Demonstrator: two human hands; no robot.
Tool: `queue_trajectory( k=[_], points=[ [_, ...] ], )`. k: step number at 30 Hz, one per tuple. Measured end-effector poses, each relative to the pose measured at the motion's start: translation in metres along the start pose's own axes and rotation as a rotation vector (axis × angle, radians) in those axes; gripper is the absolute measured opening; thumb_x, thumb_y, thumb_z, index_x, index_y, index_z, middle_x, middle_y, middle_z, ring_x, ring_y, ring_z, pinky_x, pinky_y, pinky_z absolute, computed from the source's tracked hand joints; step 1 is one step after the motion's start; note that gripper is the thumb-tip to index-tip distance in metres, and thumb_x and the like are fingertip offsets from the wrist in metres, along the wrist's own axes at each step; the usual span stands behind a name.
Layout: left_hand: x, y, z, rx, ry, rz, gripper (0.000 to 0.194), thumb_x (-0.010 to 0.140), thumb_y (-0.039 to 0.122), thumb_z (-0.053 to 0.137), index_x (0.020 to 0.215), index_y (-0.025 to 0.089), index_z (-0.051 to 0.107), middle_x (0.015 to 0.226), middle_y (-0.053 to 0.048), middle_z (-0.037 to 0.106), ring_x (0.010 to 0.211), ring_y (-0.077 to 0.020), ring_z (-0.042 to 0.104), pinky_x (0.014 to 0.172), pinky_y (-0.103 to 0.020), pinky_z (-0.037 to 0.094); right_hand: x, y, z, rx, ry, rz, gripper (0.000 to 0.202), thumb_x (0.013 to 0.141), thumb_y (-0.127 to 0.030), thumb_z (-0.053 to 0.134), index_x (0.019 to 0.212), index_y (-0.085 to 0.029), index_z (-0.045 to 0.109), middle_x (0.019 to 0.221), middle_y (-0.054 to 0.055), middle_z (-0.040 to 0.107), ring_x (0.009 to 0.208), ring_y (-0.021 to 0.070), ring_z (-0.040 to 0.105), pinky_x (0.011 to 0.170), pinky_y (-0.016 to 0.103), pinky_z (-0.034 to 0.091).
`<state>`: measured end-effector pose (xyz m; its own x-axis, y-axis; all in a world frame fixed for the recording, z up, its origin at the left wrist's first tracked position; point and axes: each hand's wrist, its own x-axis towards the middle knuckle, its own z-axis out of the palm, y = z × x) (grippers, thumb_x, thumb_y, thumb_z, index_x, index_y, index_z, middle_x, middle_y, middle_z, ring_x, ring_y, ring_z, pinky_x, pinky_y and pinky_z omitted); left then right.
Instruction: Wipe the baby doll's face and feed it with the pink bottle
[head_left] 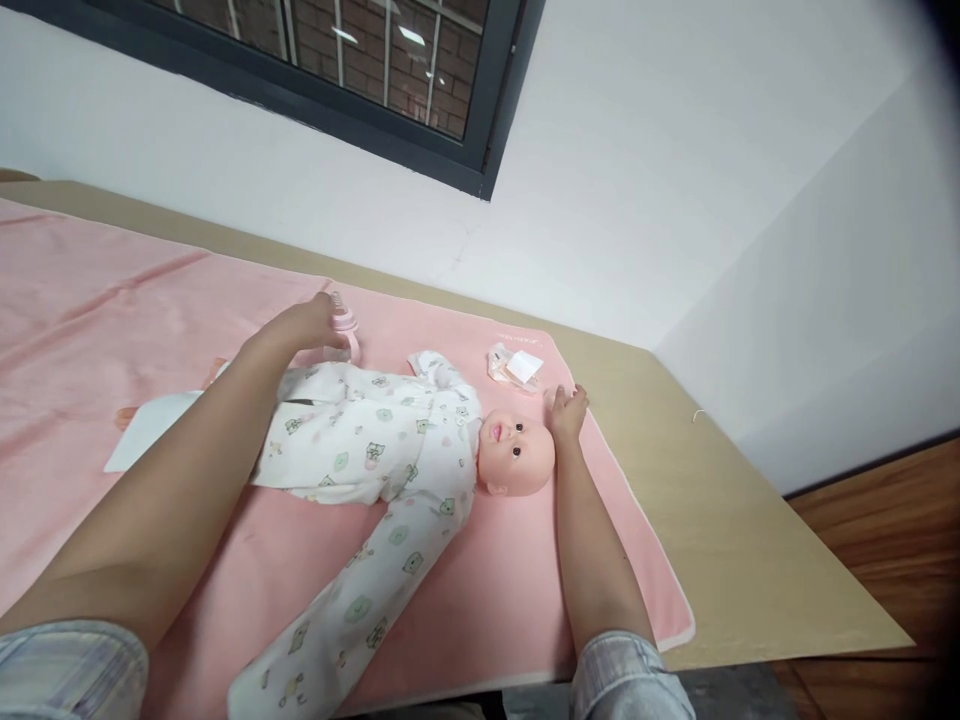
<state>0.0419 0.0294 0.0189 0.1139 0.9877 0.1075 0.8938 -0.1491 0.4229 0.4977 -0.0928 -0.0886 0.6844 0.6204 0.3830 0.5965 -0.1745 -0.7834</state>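
Observation:
A baby doll (517,452) with a bald head lies on its back, dressed in a white garment (360,420) printed with small bears. Beyond the doll's body, my left hand (315,322) is closed around a pink baby bottle (346,322) with a clear top; its lower part is hidden by my hand and arm. My right hand (570,412) rests by the top of the doll's head, fingers bent against a small pinkish item (550,398) too small to make out. One long sleeve (352,600) stretches toward me.
A pink mat (495,600) covers much of the wooden table (720,540). A crumpled clear wrapper with a white label (523,367) lies beyond the doll's head. Some white material (154,430) is by its legs. A wall and dark-framed window (480,165) stand behind the table.

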Motion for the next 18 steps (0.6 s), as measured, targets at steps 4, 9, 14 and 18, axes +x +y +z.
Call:
queue_trajectory(
  k=[4, 9, 14, 18],
  points=[
    [-0.005, 0.003, -0.023, 0.179, -0.035, -0.131, 0.098, 0.062, 0.064, 0.074, 0.135, 0.006, 0.043, 0.121, -0.021, 0.061, 0.106, -0.0393, 0.059, 0.084, -0.047, 0.048, 0.001, -0.002, 0.002, 0.005, 0.100, -0.070, 0.057, 0.090, -0.043, 0.041, 0.130, -0.003, 0.047, 0.130, 0.028, 0.050, 0.124, 0.0333, 0.047, 0.109, 0.050, 0.033],
    [-0.046, 0.056, -0.044, 0.281, 0.289, 0.132, 0.090, 0.079, 0.080, 0.033, 0.133, 0.010, 0.051, 0.118, -0.017, 0.061, 0.110, -0.0388, 0.057, 0.084, -0.046, 0.045, -0.001, -0.011, -0.002, 0.074, 0.290, -0.258, 0.041, 0.096, -0.041, 0.029, 0.110, -0.014, 0.057, 0.113, 0.018, 0.060, 0.112, 0.0277, 0.052, 0.103, 0.046, 0.038],
    [-0.082, 0.146, -0.017, 0.259, 0.212, 0.520, 0.049, 0.091, 0.046, 0.038, 0.118, 0.015, 0.063, 0.118, -0.013, 0.066, 0.106, -0.0298, 0.062, 0.094, -0.040, 0.043, -0.004, -0.019, -0.005, 0.127, 0.361, -0.494, 0.036, 0.098, -0.035, 0.026, 0.095, -0.019, 0.059, 0.098, 0.011, 0.062, 0.098, 0.0227, 0.055, 0.094, 0.041, 0.043],
    [-0.080, 0.200, 0.016, 0.122, -0.205, 0.651, 0.051, 0.088, 0.055, 0.044, 0.122, 0.022, 0.063, 0.124, -0.009, 0.064, 0.110, -0.0294, 0.060, 0.094, -0.039, 0.044, -0.008, -0.025, -0.001, 0.144, 0.353, -0.615, 0.033, 0.099, -0.032, 0.029, 0.100, -0.018, 0.058, 0.100, 0.012, 0.063, 0.098, 0.0214, 0.056, 0.091, 0.039, 0.044]
  ],
)
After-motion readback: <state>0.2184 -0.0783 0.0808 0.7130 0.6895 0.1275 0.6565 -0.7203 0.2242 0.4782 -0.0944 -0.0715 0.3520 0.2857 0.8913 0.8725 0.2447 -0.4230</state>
